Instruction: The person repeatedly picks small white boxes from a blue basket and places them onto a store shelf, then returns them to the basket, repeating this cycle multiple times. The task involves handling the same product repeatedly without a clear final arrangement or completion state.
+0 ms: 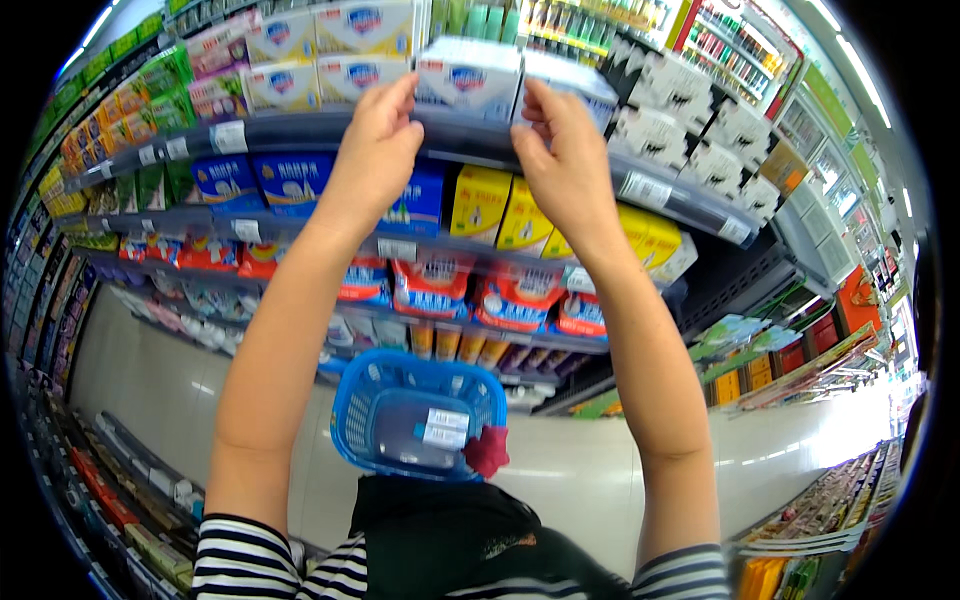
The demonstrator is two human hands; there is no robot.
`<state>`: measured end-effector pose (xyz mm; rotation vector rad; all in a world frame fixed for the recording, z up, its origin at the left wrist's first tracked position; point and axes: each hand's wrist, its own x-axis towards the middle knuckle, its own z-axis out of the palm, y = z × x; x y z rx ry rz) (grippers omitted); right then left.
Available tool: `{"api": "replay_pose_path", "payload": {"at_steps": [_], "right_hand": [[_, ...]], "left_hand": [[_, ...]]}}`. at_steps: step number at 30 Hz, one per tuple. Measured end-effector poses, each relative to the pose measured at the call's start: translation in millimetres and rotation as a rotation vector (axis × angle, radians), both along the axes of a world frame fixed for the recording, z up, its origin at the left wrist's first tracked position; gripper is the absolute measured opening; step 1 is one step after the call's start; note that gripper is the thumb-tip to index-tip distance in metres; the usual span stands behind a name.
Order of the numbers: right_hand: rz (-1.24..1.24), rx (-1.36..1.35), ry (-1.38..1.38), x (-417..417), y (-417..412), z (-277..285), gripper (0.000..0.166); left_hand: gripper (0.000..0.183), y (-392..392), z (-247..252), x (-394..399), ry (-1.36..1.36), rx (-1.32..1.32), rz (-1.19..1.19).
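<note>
Both my hands are raised at the top shelf, one on each side of a stack of white soap boxes bearing a blue shield emblem. My left hand has its fingertips at the stack's left edge, beside yellow-and-white soap boxes. Close to the stack's right edge, my right hand curls in front of another white box stack. Thumb and fingers are apart on each hand, with nothing visibly held; whether the fingertips touch the boxes is unclear. Below, a blue plastic basket contains white-and-blue packages.
A dark shelf edge with price tags runs under my hands. Lower shelves bear yellow boxes, blue boxes and red-and-blue pouches. Black-and-white boxes stand at the right. Tiled floor surrounds the basket.
</note>
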<state>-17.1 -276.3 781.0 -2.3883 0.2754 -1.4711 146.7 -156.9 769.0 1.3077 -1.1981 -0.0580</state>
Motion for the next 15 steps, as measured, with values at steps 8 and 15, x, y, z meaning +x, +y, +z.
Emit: {"api": "replay_pose_path", "payload": {"at_steps": [8, 15], "right_hand": [[0.14, 0.289, 0.334, -66, 60, -167, 0.036], [0.037, 1.618, 0.569, -128, 116, -430, 0.019]], "left_hand": [[0.044, 62, -167, -6, 0.119, 0.358, -0.136], [0.031, 131, -410, -53, 0.814, 1.057, -0.045]]}}
